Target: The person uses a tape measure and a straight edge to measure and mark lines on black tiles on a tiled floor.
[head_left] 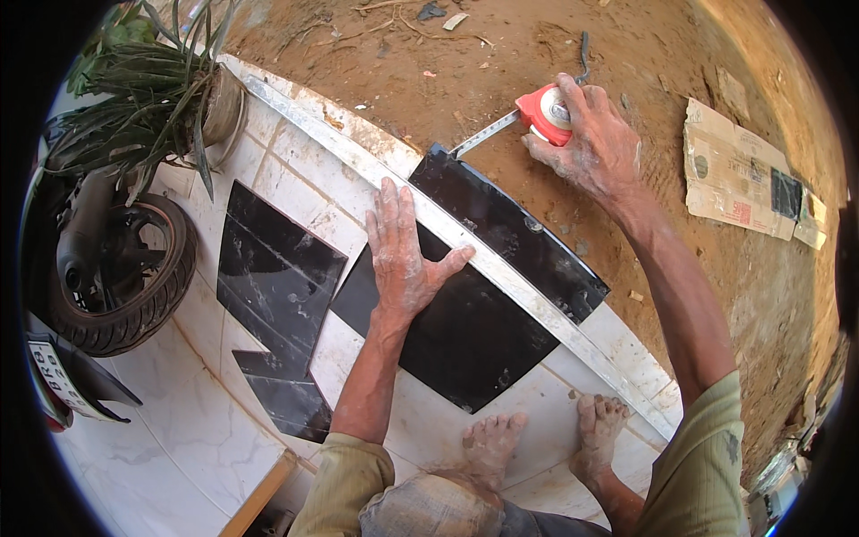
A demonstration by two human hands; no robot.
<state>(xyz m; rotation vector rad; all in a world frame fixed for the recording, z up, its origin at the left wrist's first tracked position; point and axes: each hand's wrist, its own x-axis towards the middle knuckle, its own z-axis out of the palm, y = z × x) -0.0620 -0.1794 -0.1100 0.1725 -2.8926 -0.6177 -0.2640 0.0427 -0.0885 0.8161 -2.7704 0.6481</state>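
Note:
My left hand (404,259) lies with fingers spread on a long pale straightedge bar (528,300), pressing it across a glossy black tile (474,331). Part of that tile, a dark strip (528,234), shows on the bar's far side. A red tape measure (548,115) is gripped in my right hand (598,148), out over the dirt. Its blade (488,134) is pulled out and reaches the tile's far left corner. To the left of my left hand lie cut black tile pieces (273,268), one of them a smaller piece (284,398).
A potted plant (219,107) and a motorbike wheel (125,277) stand at the left on white tiled floor (152,438). My bare feet (495,443) are just behind the black tile. Flattened cardboard (735,174) lies on the brown dirt (313,40) at right.

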